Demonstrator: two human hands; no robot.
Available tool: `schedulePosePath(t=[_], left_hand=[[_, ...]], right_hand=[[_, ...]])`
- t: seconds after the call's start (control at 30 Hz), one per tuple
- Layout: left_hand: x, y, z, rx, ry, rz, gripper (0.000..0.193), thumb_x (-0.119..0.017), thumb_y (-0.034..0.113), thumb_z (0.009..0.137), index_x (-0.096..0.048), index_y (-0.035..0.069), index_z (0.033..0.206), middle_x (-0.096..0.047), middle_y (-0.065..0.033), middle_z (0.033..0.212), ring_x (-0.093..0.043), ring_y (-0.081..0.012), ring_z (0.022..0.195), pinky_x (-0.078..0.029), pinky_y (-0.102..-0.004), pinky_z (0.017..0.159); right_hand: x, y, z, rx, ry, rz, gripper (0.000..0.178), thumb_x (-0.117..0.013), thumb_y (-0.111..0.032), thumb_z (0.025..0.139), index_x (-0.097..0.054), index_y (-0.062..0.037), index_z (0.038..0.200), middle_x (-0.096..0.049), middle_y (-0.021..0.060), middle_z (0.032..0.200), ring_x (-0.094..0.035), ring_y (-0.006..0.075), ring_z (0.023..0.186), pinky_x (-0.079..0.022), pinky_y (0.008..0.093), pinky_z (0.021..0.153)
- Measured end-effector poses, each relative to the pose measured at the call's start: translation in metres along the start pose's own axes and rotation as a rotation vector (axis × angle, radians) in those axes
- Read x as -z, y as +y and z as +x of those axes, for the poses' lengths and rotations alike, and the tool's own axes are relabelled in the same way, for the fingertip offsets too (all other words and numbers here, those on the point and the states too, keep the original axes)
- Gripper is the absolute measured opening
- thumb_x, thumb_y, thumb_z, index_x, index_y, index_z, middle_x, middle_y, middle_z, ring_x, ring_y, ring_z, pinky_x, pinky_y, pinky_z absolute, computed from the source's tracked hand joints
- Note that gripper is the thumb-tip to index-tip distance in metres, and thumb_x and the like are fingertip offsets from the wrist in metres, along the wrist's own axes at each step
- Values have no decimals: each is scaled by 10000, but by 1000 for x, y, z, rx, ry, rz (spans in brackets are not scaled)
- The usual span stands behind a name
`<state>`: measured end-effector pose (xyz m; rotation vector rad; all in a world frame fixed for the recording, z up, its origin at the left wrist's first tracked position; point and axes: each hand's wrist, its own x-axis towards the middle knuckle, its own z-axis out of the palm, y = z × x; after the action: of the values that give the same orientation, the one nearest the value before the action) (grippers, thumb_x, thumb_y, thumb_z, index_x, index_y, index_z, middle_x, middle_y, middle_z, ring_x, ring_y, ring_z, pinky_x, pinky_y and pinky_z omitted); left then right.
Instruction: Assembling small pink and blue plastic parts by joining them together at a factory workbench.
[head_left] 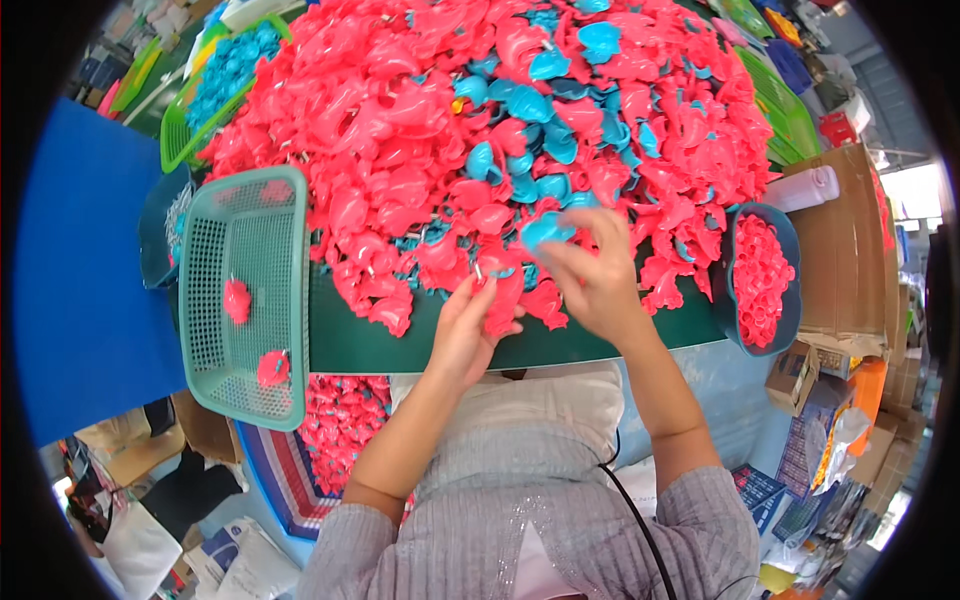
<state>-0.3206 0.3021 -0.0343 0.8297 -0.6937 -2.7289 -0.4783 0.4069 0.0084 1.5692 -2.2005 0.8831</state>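
Note:
My left hand (465, 328) is closed on a shiny pink plastic shell (504, 302) near the front edge of the table. A small pale pin-like part shows at the shell's top, by my fingertips. Above and to the right, my right hand (602, 278) pinches a blue curved plastic piece (546, 231), slightly blurred. The two held pieces are apart. Just beyond both hands rises a large heap of pink plastic shells (390, 105), with loose blue pieces (527, 104) mixed in.
A teal mesh basket (296, 300) with two pink pieces stands at the left. Beside it is a dark bowl (152, 232) of small parts. At the right, a dark bowl (774, 338) holds small pink parts, near a cardboard box (845, 250). More pink pieces (345, 430) lie below the table edge.

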Motion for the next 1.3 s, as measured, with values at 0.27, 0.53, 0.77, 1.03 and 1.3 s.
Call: schedulePosePath(t=[0.27, 0.53, 0.77, 1.03, 1.3], left_hand=[[-17, -8, 0, -51, 127, -37, 232, -536, 235, 972, -536, 80, 1144, -618, -18, 941, -605, -100, 791, -504, -249, 642], [-16, -5, -4, -171, 48, 19, 376, -372, 353, 1017, -505, 62, 1214, -607, -75, 1041, -609, -152, 875, -504, -287, 736], [-11, -5, -9, -90, -21, -183, 483, -230, 409, 1034, -490, 74, 1266, -574, -91, 1222, -565, -175, 1052, -446, -311, 842], [-7, -11, -9, -102, -47, -237, 471, -247, 383, 1036, -485, 56, 1278, -567, -86, 1193, -538, -178, 1093, -438, -312, 875], [-12, -11, -10, -88, -55, -210, 479, -236, 371, 1036, -463, 39, 1298, -545, -100, 1223, -523, -207, 1127, -404, -368, 990]], right_hand=[[4, -45, -30, -175, -240, 584, 256, -775, -74, 682, -651, -34, 902, -571, 63, 873, -535, 238, 809, -439, 348, 720], [-2, -53, -44, -535, -150, 786, 128, -731, -26, 744, -679, 0, 858, -592, 123, 1103, -528, 215, 1084, -424, 318, 891], [-19, -63, -42, -461, -118, 606, 110, -749, -119, 744, -700, -42, 805, -494, 171, 1338, -391, 316, 1285, -262, 444, 1073], [-12, -67, -34, -495, -186, 523, 165, -742, -165, 750, -643, -37, 715, -522, 182, 1278, -398, 356, 1257, -209, 502, 1093], [1, -66, -27, -505, -243, 543, 190, -736, -163, 752, -607, -41, 685, -508, 197, 1285, -380, 365, 1278, -174, 518, 1107]])
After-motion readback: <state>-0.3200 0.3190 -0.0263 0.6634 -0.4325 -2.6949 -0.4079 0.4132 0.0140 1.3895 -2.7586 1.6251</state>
